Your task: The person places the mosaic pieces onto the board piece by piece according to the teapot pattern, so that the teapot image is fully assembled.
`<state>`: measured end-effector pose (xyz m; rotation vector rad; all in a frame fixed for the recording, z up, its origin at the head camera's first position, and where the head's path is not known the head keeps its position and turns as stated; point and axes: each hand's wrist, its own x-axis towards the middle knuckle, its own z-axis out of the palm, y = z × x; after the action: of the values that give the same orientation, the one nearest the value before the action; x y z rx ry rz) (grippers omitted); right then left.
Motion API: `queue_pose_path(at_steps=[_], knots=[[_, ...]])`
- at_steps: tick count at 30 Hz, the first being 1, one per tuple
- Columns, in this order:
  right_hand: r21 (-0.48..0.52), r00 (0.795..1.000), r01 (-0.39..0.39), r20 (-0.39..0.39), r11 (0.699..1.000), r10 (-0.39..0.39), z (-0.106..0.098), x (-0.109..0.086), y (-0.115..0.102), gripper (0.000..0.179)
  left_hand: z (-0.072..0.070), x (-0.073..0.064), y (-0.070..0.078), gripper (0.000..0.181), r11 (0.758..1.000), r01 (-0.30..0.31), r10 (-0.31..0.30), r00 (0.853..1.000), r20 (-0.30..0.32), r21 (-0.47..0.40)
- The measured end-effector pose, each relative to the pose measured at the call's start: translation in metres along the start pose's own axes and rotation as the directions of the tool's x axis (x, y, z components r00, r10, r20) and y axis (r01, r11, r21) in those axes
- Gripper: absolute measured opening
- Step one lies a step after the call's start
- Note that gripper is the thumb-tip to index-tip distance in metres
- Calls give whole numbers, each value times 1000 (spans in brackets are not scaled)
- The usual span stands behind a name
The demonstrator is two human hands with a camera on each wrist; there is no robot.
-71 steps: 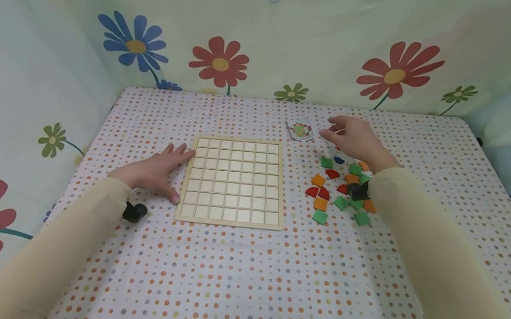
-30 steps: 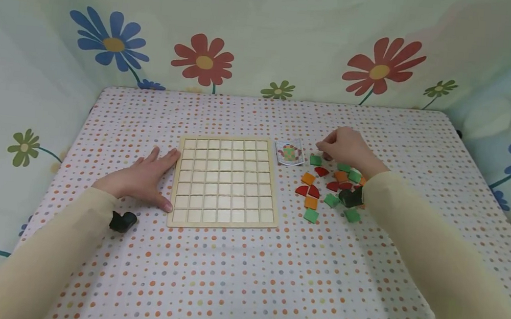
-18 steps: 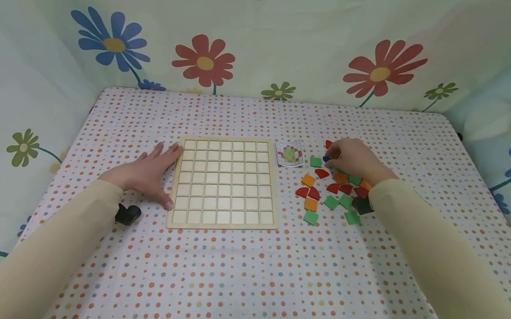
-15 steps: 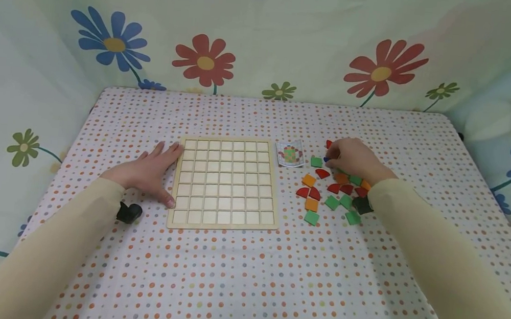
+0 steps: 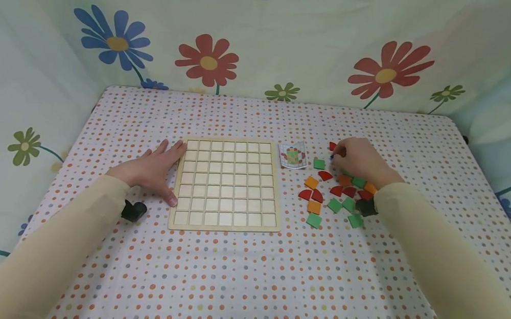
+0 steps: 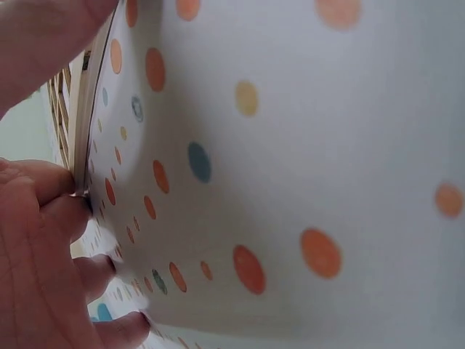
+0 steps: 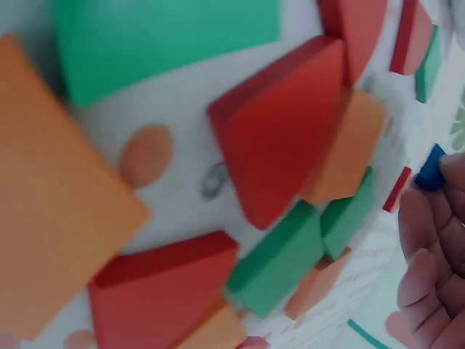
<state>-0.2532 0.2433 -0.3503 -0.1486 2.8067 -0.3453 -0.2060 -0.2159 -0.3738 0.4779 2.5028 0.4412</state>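
Observation:
My left hand (image 5: 150, 171) rests at the left edge of the pale wooden grid board (image 5: 226, 179), fingers spread and straight; in the left wrist view the fingertips meet the spotted cloth beside the board's side (image 6: 86, 109). Between thumb and fingers of my right hand (image 5: 361, 158) a small blue piece (image 7: 431, 169) is pinched. Only a sliver of that piece shows in the head view. Under and in front of this hand lie loose flat pieces, among them a green square (image 5: 319, 164), a red quarter-round (image 5: 325, 176) and an orange square (image 5: 311, 182).
A small printed card (image 5: 292, 156) with a coloured pattern lies by the board's upper right corner. One red piece (image 5: 332, 146) sits just beyond the right fingertips. A spotted cloth (image 5: 224, 290) covers the table, with a flowered curtain (image 5: 258, 36) behind.
The card has come nearer the board's corner. My right hand, earlier empty beside the card, has dropped to the loose pieces and taken the blue one. My left hand stays at the board.

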Motion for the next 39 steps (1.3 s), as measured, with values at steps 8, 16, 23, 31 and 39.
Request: queue_pose_path(at_steps=[8,16,23,31,39], knots=[[260,986,164,-55,952,-155,-7,4,-54,25,1,1,-1,144,1000,11,-11,1000,6,-2],[270,929,353,15,896,-370,17,40,-143,20,5,7,-5,145,1000,19,-19,1000,9,-2],[165,908,402,52,901,-415,38,63,-186,12,3,3,-4,144,1000,18,-18,1000,0,-12],[186,931,347,53,919,-362,42,67,-195,9,2,1,-3,144,1000,21,-21,1000,-11,-3],[184,930,339,81,923,-358,47,70,-197,13,4,3,-6,144,1000,27,-27,1000,-4,-7]])
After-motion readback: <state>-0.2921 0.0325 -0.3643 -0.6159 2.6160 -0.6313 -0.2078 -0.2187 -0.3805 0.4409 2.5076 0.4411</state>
